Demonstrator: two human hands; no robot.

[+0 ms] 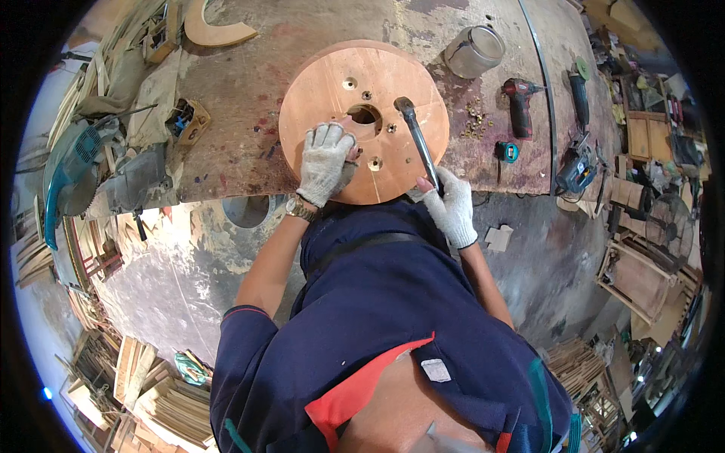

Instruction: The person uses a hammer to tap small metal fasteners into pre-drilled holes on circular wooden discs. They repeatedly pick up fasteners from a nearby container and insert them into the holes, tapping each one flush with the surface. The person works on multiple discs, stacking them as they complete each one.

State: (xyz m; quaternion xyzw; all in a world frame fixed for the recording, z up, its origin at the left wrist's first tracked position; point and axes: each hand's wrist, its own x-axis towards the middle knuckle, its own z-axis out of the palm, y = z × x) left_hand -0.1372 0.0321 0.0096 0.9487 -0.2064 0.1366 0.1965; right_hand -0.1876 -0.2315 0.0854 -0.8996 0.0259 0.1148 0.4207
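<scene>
A thick round wooden disc (317, 90) lies at the near edge of the workbench, with a large centre hole and several smaller holes around it. Some of those small holes hold metal inserts (391, 128). My left hand (326, 162), in a whitish knit glove, rests on the disc's left side with fingers curled in; whatever they may hold is hidden. My gloved right hand (451, 208) closes around the lower end of a hammer (418, 140) with a shiny metal shaft. Its dark head sits over the disc's upper right part.
Right of the disc are loose brass inserts (476, 121), a clear jar (474, 51), a cordless drill (519, 106), a tape measure (507, 152) and an angle grinder (580, 94). On the left stand a teal saw (68, 162) and a small wooden box (192, 122). A curved wooden piece (215, 32) lies far left.
</scene>
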